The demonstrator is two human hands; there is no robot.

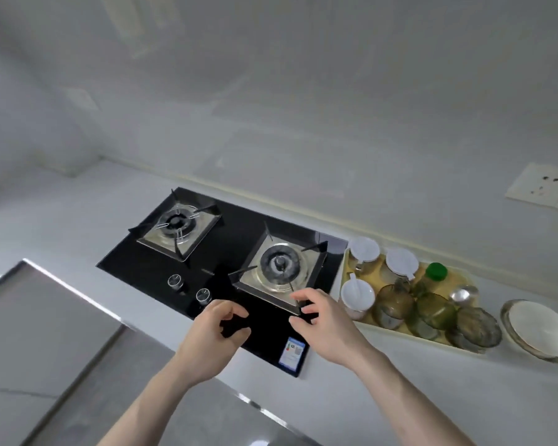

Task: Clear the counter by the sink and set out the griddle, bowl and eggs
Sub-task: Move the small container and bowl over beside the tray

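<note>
My left hand (213, 336) and my right hand (322, 323) hover side by side over the front edge of a black two-burner gas hob (149, 265), fingers loosely curled and holding nothing. A white bowl with a metal rim (537, 329) sits on the counter at the far right. No griddle or eggs are in view.
A pale yellow tray (400, 328) right of the hob holds white lidded jars, a white cup, green glass cups, a green-capped bottle (432, 278) and a small metal pot. Two knobs (189, 286) sit at the hob's front. A wall socket (541, 185) is at right.
</note>
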